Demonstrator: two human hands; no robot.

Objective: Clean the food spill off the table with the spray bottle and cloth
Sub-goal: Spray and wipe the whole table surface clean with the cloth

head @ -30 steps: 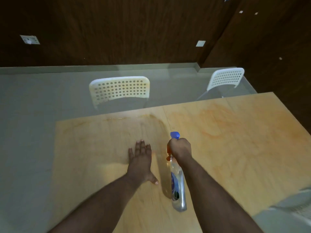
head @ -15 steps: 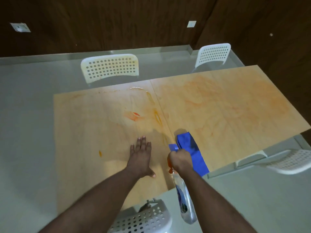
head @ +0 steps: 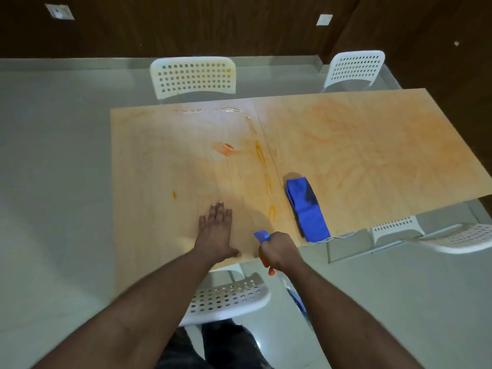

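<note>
Orange smears of the food spill streak the wooden table at twelve o'clock from my left hand, which lies flat and spread on the near edge. My right hand, just at three o'clock of the left, grips the spray bottle by its neck, blue nozzle pointing toward the spill. At one o'clock from that hand the folded blue cloth lies on the table's near edge.

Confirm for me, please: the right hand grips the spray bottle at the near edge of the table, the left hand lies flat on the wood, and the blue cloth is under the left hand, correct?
Not quite. The head view shows the blue cloth lying by itself to the right of the right hand, not under the left hand. The rest holds: the right hand grips the spray bottle at the table's near edge, and the left hand lies flat on the wood.
</note>
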